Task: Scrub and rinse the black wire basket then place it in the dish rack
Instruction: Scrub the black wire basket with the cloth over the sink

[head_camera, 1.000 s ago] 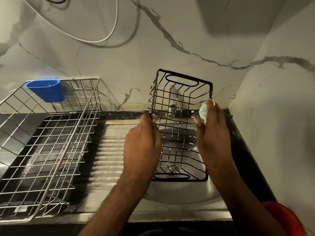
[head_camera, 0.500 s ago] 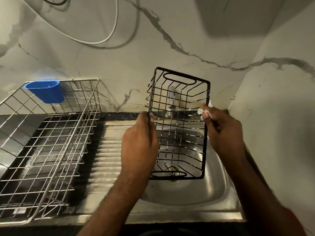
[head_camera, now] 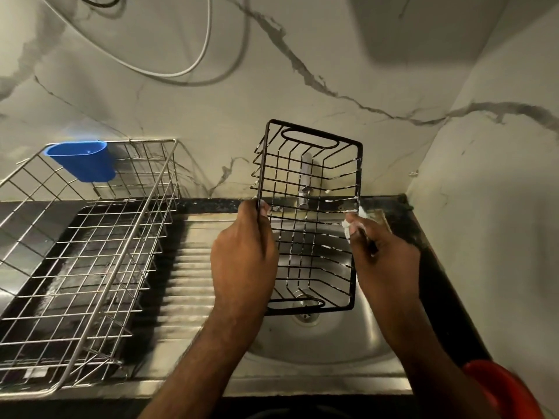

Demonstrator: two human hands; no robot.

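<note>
Head view: left hand [head_camera: 243, 258] grips black wire basket [head_camera: 308, 219]; right hand [head_camera: 384, 255] pinches sponge [head_camera: 352, 226]

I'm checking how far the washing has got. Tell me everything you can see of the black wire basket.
The black wire basket is a rectangular grid of thin dark wire with an oval loop handle at each short end. It is held tilted above the steel sink, open side toward the camera. The left hand grips its left rim; the right hand presses a white scrubber to its right rim. White suds fleck the wires.
</note>
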